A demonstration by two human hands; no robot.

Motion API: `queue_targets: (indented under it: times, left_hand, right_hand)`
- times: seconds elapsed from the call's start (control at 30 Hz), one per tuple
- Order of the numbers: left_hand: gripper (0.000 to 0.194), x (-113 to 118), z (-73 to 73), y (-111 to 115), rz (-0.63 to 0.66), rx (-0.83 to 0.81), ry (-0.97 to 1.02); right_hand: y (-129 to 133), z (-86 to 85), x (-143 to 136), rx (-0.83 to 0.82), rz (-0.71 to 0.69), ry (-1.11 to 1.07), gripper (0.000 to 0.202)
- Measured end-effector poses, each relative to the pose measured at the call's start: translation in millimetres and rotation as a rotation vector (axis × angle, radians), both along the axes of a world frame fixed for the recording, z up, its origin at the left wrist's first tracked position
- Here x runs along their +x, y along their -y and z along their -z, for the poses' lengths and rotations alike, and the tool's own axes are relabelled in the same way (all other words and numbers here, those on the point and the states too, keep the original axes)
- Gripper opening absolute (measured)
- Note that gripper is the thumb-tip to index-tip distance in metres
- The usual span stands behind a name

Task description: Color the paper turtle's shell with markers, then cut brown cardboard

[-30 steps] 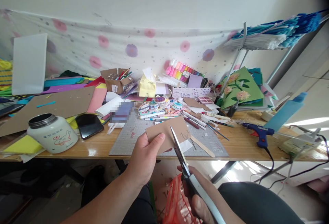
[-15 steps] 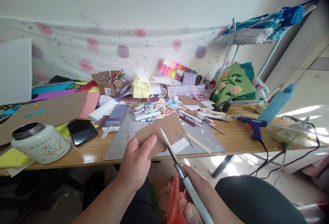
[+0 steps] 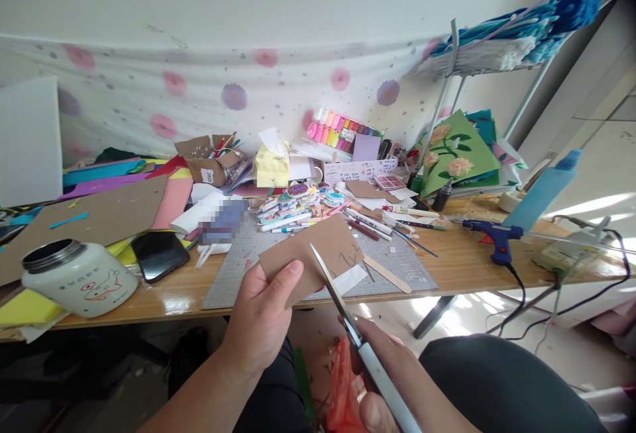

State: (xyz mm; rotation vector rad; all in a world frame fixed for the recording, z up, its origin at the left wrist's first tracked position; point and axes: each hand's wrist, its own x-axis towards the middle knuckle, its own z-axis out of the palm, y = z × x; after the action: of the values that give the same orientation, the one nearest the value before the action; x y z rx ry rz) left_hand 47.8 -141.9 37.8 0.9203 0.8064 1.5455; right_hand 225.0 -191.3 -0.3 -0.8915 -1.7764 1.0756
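My left hand (image 3: pixel 265 314) pinches the left part of a brown cardboard piece (image 3: pixel 298 261), thumb on top and fingers beneath. Pencil marks show near the card's right end. My right hand (image 3: pixel 382 367) grips a pair of scissors (image 3: pixel 342 304) by its pale handles. One long blade lies over the card's face, its tip pointing up and left near my left thumb; the other blade is mostly hidden underneath. Both hands hold these just off the table's front edge, above my lap. Behind the card lies a grey cutting mat (image 3: pixel 233 281).
Pens (image 3: pixel 370 221) and painted cutouts (image 3: pixel 298 201) crowd the mat. A white jar (image 3: pixel 79 281) and a black phone (image 3: pixel 159 255) stand left. To the right are a blue glue gun (image 3: pixel 491 238) and a light-blue bottle (image 3: pixel 544 191). A red bag (image 3: pixel 340 386) hangs below.
The view has shifted slightly. The card and scissors keep nearly the same position relative to each other, with the blade still across the card. Both hands keep their grips.
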Motion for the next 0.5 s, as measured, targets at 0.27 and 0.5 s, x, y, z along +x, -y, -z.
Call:
queue_targets:
  times: [0.27, 0.5]
  left_hand:
    - [0.04, 0.6, 0.1, 0.8, 0.004, 0.023, 0.0]
    - [0.043, 3.9, -5.3, 5.5, -0.005, -0.044, 0.063]
  right_hand:
    - [-0.1, 1.4, 3.7, -0.046, 0.024, 0.097, 0.072]
    - [-1.3, 7.0, 0.8, -0.109, 0.027, 0.127, 0.071]
